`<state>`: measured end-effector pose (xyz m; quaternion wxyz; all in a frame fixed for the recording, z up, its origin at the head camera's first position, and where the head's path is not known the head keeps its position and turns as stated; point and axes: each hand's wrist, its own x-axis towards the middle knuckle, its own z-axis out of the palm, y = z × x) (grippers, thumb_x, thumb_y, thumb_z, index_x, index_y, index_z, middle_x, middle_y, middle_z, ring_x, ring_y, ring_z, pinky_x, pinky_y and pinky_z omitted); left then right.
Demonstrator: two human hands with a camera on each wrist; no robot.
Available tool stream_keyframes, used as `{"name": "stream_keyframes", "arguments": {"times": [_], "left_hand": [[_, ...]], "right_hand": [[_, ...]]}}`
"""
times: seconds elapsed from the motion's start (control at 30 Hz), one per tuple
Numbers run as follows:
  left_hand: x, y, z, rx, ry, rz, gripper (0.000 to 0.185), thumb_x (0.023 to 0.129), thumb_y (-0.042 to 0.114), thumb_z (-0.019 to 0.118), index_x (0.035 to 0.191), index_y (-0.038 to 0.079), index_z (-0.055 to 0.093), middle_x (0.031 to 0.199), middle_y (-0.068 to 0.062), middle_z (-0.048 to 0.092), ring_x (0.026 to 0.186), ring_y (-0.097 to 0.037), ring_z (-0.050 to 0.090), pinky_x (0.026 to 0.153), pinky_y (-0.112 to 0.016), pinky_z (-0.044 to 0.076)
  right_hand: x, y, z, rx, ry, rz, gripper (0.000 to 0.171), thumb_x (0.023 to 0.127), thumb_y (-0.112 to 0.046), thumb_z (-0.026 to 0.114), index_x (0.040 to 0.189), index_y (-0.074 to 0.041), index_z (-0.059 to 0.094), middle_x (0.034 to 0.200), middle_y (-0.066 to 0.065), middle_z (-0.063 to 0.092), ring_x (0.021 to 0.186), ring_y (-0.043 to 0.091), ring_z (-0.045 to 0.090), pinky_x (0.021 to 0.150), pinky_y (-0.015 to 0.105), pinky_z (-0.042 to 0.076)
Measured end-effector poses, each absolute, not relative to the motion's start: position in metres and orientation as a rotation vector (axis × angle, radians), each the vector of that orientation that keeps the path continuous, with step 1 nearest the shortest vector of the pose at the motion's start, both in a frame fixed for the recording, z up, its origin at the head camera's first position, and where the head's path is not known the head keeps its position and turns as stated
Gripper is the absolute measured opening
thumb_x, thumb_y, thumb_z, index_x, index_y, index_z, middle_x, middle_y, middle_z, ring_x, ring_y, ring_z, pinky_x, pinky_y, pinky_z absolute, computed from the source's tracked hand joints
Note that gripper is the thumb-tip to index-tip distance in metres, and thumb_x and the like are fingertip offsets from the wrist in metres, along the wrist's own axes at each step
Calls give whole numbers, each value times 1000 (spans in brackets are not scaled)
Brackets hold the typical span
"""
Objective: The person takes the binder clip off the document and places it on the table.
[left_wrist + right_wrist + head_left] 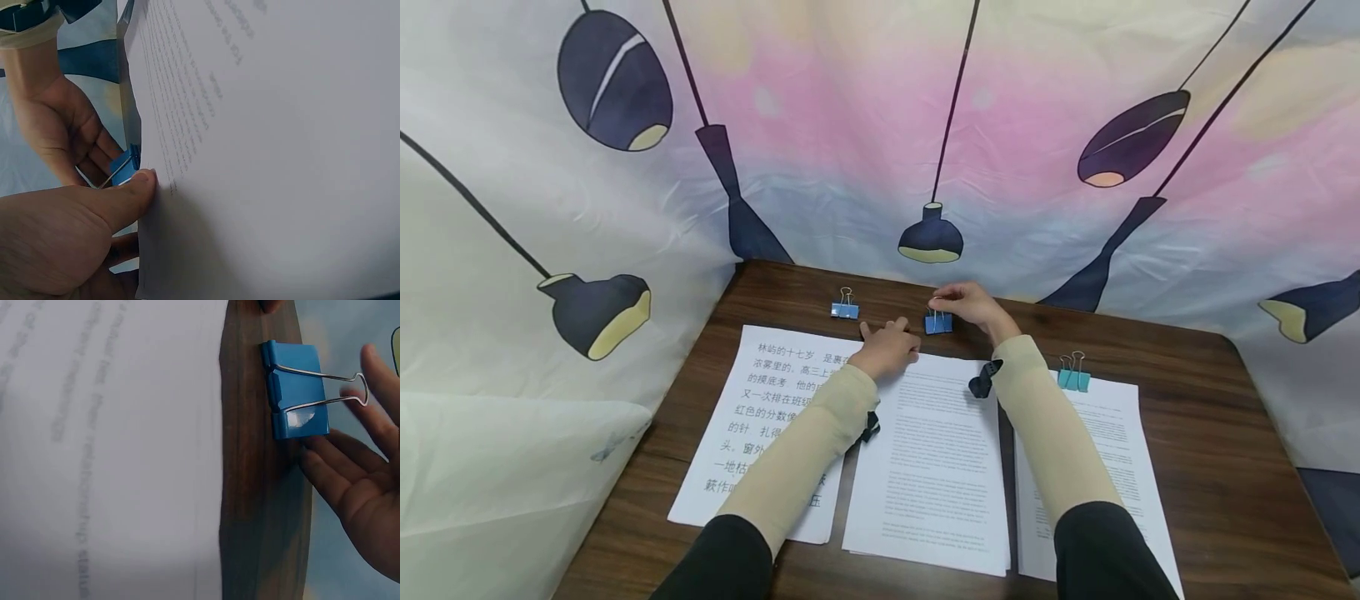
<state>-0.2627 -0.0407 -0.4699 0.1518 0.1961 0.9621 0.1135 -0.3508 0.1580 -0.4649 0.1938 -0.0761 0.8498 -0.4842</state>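
At the top edge of the middle stack of printed paper [943, 467], my left hand [887, 350] pinches the sheets near the upper left corner. In the left wrist view its thumb [134, 190] lies on the top sheet, with fingers partly hidden below the edge. Just beyond the stack, my right hand [973, 308] holds a blue binder clip [937, 322] by its wire handles. The right wrist view shows the clip [297, 390] beside the paper edge, apart from it, with fingertips [312, 456] around its far side.
A second blue binder clip [845, 310] stands at the back of the wooden table [1210, 433]. Large-print sheets [752, 417] lie on the left. On the right, another paper stack [1108, 433] carries a teal binder clip [1073, 380]. Patterned cloth [850, 125] hangs behind.
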Motion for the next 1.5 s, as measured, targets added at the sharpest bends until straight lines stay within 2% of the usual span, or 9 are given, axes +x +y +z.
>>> {"name": "stream_keyframes", "arguments": {"times": [0.13,0.4,0.63,0.8,0.93,1.03,1.27,1.37,1.5], "left_hand": [[-262,-38,-471,572,2759,332,21,102,36,54,113,24,68,144,-7,40,144,-37,31,108,-76,10],[-262,-44,-472,598,2716,451,21,103,35,51,114,22,64,146,-6,42,144,-31,32,113,-70,5],[-266,-50,-470,577,2641,595,34,104,37,47,132,21,59,152,-7,40,145,-29,31,113,-69,2],[-257,-31,-466,661,2761,573,44,103,36,49,144,17,51,154,-12,38,147,-33,24,115,-66,7],[-247,1,-461,793,2809,600,44,103,35,51,143,17,52,150,-9,44,144,-29,33,117,-61,15],[-240,27,-461,881,2790,619,43,103,36,51,141,17,53,144,-5,51,138,-23,42,117,-56,22],[-229,75,-458,959,2691,639,47,104,39,48,144,14,50,142,-5,53,133,-20,49,114,-46,33],[-227,91,-455,942,2654,647,51,104,44,46,145,13,48,143,-5,53,134,-20,47,115,-46,30],[-228,107,-456,921,2613,694,44,104,42,47,135,14,57,131,-2,61,127,-18,54,117,-54,24]], "right_hand": [[-342,168,-461,-270,2488,-1334,59,94,-43,66,139,-7,55,144,12,50,134,32,44,109,51,37],[-281,230,-439,-431,2635,-1358,56,96,-44,62,136,-5,57,141,14,54,128,34,52,103,52,43],[-234,316,-436,-262,2908,-1145,56,102,-42,51,140,0,51,136,27,53,122,46,51,96,62,43],[-226,347,-453,-162,2816,-1010,60,104,-45,42,141,3,46,135,30,51,121,47,49,95,61,42],[-229,350,-468,-146,2758,-1031,53,105,-43,42,129,3,55,118,24,59,100,34,56,82,44,47],[-229,351,-471,-118,2743,-1075,47,106,-38,42,119,4,58,106,21,59,86,27,51,72,37,42],[-223,362,-458,-126,2707,-1169,48,103,-43,47,98,3,59,107,18,59,94,26,48,81,36,36],[-220,369,-450,-209,2666,-1248,45,103,-39,51,89,3,57,98,12,59,90,21,49,80,35,34],[-216,377,-444,-321,2571,-1385,35,103,-27,54,89,6,56,108,6,67,99,5,57,85,24,39]]}}
